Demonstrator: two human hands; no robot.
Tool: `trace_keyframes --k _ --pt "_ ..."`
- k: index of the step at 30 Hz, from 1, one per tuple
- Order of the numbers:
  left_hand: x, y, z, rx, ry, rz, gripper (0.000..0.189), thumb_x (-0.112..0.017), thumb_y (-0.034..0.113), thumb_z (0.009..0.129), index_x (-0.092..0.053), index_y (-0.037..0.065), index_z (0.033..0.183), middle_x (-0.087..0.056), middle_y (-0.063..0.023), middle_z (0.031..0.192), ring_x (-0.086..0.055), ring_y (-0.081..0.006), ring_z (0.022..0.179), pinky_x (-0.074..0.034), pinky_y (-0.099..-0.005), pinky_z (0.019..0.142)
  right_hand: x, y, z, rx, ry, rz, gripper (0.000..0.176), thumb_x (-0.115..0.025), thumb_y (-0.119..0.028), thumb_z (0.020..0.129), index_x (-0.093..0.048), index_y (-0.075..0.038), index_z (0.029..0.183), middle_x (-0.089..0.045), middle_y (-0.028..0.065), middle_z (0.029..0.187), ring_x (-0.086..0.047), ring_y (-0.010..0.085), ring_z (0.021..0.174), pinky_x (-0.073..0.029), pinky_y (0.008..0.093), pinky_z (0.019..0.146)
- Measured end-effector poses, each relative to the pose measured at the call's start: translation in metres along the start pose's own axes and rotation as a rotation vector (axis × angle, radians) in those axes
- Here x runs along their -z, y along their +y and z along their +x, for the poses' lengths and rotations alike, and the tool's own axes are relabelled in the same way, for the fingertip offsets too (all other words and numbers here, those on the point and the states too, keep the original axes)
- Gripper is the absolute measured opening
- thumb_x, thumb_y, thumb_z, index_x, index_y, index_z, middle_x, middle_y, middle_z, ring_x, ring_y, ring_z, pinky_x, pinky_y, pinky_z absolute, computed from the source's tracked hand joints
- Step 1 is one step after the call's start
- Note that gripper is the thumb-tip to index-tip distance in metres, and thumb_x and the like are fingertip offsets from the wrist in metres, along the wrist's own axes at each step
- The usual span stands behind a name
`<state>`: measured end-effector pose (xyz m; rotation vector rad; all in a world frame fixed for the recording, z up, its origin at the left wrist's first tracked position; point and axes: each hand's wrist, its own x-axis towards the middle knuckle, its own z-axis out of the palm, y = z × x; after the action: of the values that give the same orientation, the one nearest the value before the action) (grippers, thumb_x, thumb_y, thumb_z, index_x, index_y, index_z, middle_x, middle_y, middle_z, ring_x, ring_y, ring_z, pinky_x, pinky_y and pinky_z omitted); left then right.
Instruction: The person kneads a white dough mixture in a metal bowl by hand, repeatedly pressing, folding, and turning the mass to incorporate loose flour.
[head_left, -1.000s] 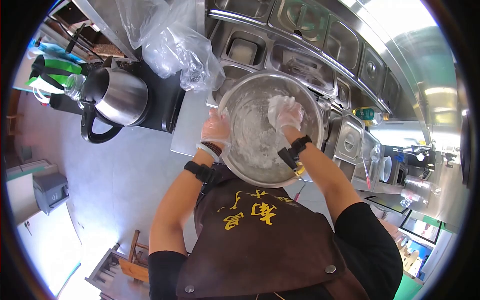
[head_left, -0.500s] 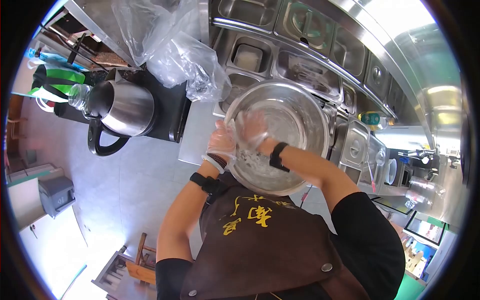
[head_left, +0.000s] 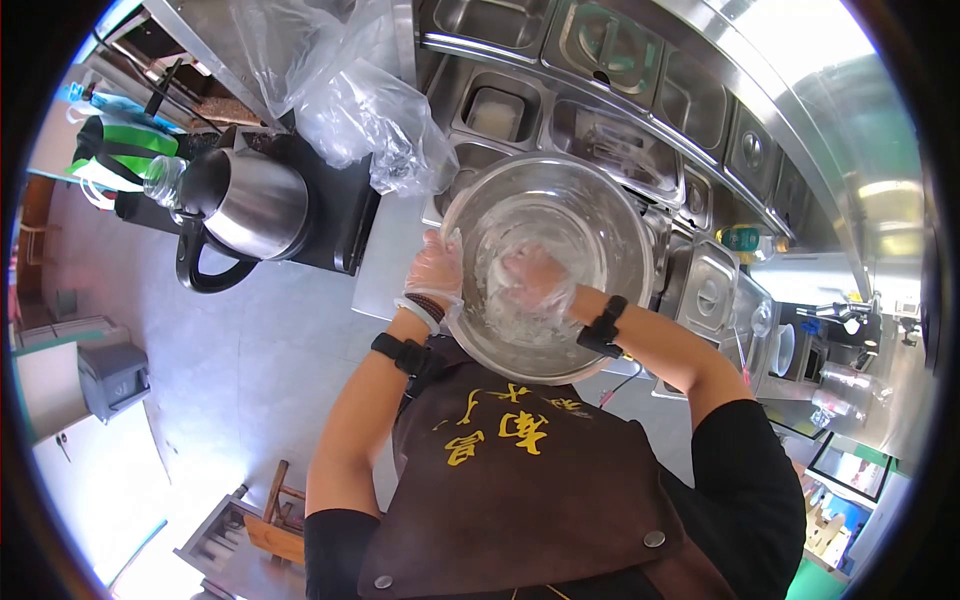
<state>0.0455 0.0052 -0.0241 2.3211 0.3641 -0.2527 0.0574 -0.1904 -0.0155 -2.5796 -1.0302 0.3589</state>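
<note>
A large steel mixing bowl [head_left: 610,205] sits tilted on the counter in front of me. My left hand [head_left: 434,268], in a clear plastic glove, grips the bowl's left rim. My right hand [head_left: 535,280], also gloved, is down inside the bowl, pressing into white, wet dough-like stuff [head_left: 520,315] smeared over the bottom. Its fingers are blurred by motion. Both wrists wear black straps.
A steel kettle [head_left: 250,200] with a black handle stands on a black stove top at the left, a clear plastic bottle [head_left: 160,180] beside it. Crumpled plastic bags [head_left: 360,100] lie behind the bowl. Steel inset pans [head_left: 600,130] run along the back and right.
My right hand swept from the bowl's upper right to its left side, then down to the middle bottom. My left hand stayed on the rim. The bowl shifted slightly.
</note>
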Motion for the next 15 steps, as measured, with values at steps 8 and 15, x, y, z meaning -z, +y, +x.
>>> trace_keyframes --k 8,15 --pt "-0.011 -0.005 0.005 0.002 0.044 -0.027 0.036 -0.044 0.03 0.086 -0.038 -0.002 0.103 -0.06 -0.0249 0.07 -0.059 -0.0425 0.068 -0.046 -0.0506 0.061 0.039 0.027 -0.047 0.269 0.074 -0.299 0.046 -0.071 -0.038 0.063 -0.058 -0.01 0.098 -0.049 0.0173 0.097 -0.047 0.0337 0.092 -0.039 0.0446 0.077" --pt "-0.001 0.005 0.0 0.062 0.019 -0.018 0.033 -0.043 0.029 0.086 -0.04 0.001 0.102 -0.06 -0.0243 0.073 -0.059 -0.0431 0.072 -0.045 -0.0511 0.064 0.036 0.022 -0.025 0.155 0.089 0.052 0.063 -0.078 -0.043 0.052 -0.059 -0.012 0.104 -0.05 0.0156 0.09 -0.049 0.0329 0.08 -0.039 0.0437 0.07"
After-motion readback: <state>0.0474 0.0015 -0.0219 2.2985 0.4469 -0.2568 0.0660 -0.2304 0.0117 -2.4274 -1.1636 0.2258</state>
